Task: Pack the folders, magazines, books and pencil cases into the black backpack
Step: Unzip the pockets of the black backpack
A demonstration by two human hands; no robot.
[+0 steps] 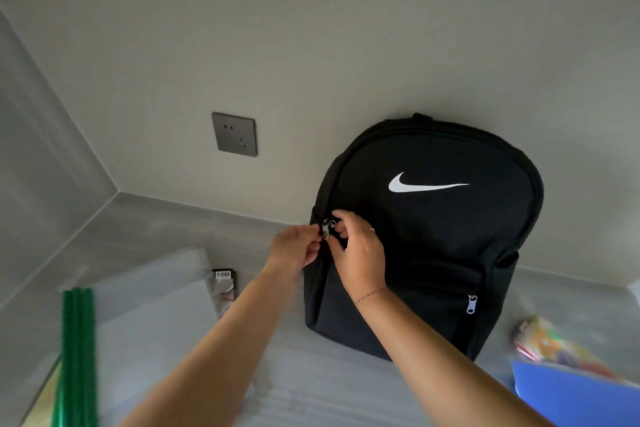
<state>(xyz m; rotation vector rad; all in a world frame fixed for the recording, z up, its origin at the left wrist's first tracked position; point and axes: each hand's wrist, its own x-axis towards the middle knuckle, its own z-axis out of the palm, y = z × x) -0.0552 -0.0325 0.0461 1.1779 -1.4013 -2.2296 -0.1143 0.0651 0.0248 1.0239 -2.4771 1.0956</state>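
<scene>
Black backpack stands upright on the grey desk against the wall, its main zip closed, so opening it looks like the step in hand. Both hands meet at the pair of zip pulls low on the bag's left side. The left hand has a closed grip, fingertips pinching one pull, and the right hand curls its fingers tight at the other.

To do it well, I judge, one hand should steady the fabric while the other draws its pull up and over the arch, following the curve (a soft bag buckles if tugged straight out).

Counted: one backpack, two pulls on the main zip, one front-pocket pull, one blue folder, two green spines at the left, one barcoded booklet — the colourful item is too blurred to name.
</scene>
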